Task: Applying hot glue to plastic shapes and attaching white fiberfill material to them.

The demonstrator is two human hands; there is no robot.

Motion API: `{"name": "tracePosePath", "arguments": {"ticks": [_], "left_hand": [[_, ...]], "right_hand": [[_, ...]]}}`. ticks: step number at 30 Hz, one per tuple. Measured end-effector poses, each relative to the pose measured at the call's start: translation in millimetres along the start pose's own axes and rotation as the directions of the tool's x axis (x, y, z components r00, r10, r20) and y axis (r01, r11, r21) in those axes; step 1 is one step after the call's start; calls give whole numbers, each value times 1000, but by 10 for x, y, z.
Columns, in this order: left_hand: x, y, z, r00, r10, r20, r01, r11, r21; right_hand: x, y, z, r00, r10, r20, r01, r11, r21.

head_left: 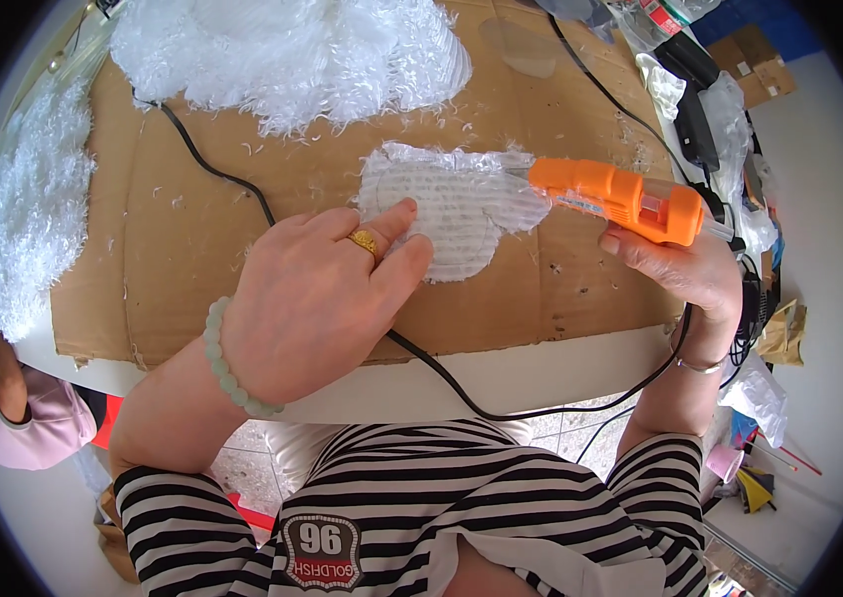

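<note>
A small white piece of ribbed fabric lies flat on a brown cardboard sheet, with shaggy threads along its far edge. My left hand rests over its left side, fingers apart and pressing it down; some fingertips are hidden beneath the hand. In my right hand is an orange hot glue gun, pointing left. Its nozzle meets the upper right edge of the fabric; whether glue is coming out cannot be made out. Part of my right grip is hidden behind the gun.
Shaggy white material lies in a large heap at the far side and another at left. A black cable loops between my arms. Plastic bags and black objects crowd the right edge. Another person's pink sleeve shows at lower left.
</note>
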State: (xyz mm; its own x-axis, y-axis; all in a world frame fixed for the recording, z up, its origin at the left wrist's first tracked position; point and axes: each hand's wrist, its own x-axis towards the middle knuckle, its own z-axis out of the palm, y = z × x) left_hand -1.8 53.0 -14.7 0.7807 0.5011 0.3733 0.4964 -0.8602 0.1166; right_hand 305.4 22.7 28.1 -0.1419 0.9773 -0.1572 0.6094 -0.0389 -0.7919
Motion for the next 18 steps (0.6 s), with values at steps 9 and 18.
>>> {"name": "tracePosePath", "arguments": {"ticks": [9,18], "left_hand": [[15,4,-18,1000,-7,17,7,1000,6],[2,-19,4,999,24,-22,-24,1000,20]], "right_hand": [[6,-9,40,999,-7,-34,7,1000,-12],[38,-70,58,999,1,-50,-6,995,-97]]}}
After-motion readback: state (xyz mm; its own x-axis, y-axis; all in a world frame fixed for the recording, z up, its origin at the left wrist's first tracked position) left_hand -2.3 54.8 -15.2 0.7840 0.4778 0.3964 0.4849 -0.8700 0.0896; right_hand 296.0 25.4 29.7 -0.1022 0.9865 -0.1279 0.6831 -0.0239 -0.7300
